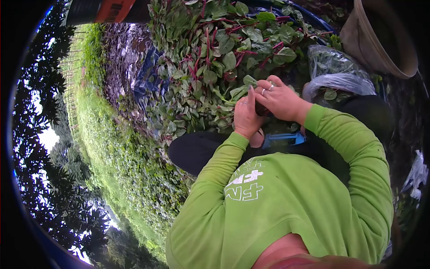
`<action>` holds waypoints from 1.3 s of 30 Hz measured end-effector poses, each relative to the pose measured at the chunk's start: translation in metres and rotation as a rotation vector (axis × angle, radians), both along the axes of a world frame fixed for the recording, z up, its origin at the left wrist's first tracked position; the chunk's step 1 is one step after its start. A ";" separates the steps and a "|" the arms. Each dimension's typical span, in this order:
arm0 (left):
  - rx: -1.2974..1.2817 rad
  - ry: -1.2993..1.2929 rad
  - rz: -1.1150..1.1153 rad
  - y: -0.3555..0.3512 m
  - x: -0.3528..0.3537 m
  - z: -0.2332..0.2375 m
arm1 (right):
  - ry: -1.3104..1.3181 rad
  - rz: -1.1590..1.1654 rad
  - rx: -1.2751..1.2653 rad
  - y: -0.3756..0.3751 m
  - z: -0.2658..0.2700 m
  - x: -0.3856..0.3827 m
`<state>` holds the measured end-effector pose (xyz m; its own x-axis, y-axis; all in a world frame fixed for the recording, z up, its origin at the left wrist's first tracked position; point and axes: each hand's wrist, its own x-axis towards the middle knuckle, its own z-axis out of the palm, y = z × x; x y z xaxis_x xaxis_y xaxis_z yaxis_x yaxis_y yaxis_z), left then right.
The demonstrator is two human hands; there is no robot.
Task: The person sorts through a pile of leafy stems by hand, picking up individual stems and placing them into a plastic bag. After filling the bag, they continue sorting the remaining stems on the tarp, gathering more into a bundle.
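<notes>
My left hand [247, 115] and my right hand [283, 98] meet in front of my lap, fingers curled and nearly touching. Both wear rings. A few green leaves [242, 89] stick out from between the fingers, and both hands appear closed on this small bunch of leafy greens. What lies under the curled fingers is hidden. Just beyond is a large heap of red-stemmed leafy greens [215, 58], spread loosely. Beside my right hand sits a clear plastic bag [338, 80] with leaves inside.
A tan bucket [358, 33] stands tilted at the upper right. Blue sheeting [150, 74] shows by the heap's left side. A dark container with an orange label [114, 10] is at the top left. A blue strap-like piece [284, 139] lies near my feet. White plastic [416, 172] hangs far right.
</notes>
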<state>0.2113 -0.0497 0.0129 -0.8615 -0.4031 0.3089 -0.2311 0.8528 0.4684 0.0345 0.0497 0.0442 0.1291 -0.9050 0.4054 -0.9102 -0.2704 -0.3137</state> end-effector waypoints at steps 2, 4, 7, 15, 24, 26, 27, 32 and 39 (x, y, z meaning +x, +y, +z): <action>0.013 0.004 0.038 0.005 0.007 -0.006 | 0.090 0.010 0.027 0.000 0.002 0.003; 0.078 -0.003 0.057 0.011 0.010 -0.001 | 0.128 0.020 0.009 0.000 0.004 0.004; 0.919 0.017 0.033 0.001 0.014 0.024 | 0.154 0.071 0.003 0.001 -0.008 0.000; 0.186 -0.114 -0.170 -0.045 0.003 0.007 | 0.154 0.226 0.015 0.000 -0.016 0.008; -0.204 -0.390 -0.255 -0.076 0.006 0.003 | 0.101 0.321 0.161 0.000 -0.004 0.018; -0.298 -0.956 -0.201 -0.107 0.030 -0.005 | 0.065 0.286 0.195 0.002 -0.001 0.018; -0.112 -1.311 0.006 -0.112 0.031 0.003 | 0.046 0.234 0.178 0.002 -0.004 0.016; 0.240 -0.515 0.195 -0.186 0.017 0.018 | 0.083 0.033 0.247 0.003 -0.011 -0.001; -0.002 -0.210 0.466 -0.267 -0.109 -0.031 | 0.121 -0.025 0.194 -0.010 -0.012 -0.008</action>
